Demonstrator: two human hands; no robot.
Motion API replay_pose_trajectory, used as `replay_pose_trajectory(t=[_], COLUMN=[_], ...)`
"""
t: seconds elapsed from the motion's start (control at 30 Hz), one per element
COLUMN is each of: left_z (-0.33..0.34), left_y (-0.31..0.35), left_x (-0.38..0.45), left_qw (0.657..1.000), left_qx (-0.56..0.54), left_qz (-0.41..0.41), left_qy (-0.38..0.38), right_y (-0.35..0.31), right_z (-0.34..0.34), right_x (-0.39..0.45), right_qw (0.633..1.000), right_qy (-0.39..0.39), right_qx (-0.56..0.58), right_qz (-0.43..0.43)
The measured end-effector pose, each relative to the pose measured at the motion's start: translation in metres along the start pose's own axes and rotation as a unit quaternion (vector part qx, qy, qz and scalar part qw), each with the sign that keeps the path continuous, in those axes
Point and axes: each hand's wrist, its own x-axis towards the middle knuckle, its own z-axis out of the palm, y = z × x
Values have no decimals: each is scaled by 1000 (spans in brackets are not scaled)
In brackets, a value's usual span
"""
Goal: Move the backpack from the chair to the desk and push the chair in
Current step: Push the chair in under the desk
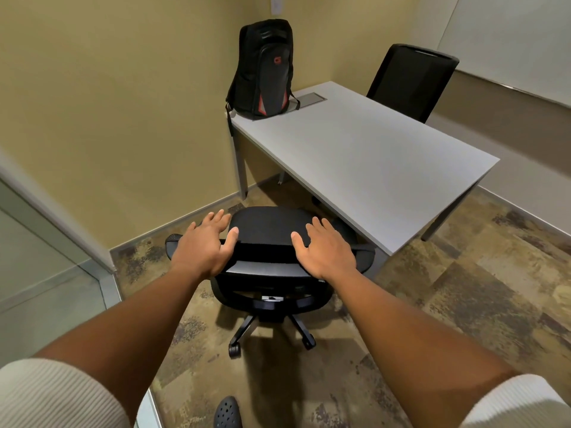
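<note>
Backpack (264, 69): black with red accents, upright on the desk's (370, 156) far corner, upper centre; small red logo, unreadable.
Chair (272, 239): lower centre, seat partly under the desk edge.
Left hand (205, 244): fingers spread, over the backrest top.
Right hand (327, 247): likewise splayed, grasping nothing.

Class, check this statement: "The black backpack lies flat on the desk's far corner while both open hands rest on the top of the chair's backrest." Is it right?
Not quite. The head view shows the backpack standing upright on the desk's far corner against the wall, not lying flat. The rest holds: the left hand and right hand are both open on the top of the chair's backrest.
</note>
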Motion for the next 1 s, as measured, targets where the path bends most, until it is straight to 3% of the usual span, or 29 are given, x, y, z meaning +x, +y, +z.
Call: replay_pose_trajectory(t=[1.0], left_z=[-19], left_y=[-89], left_x=[191], left_qw=[987], left_qx=[18], left_qz=[142], left_qy=[-76], right_y=[-79], right_z=[4], right_x=[131], right_qw=[989], right_qy=[47], right_qx=[33], right_qz=[139])
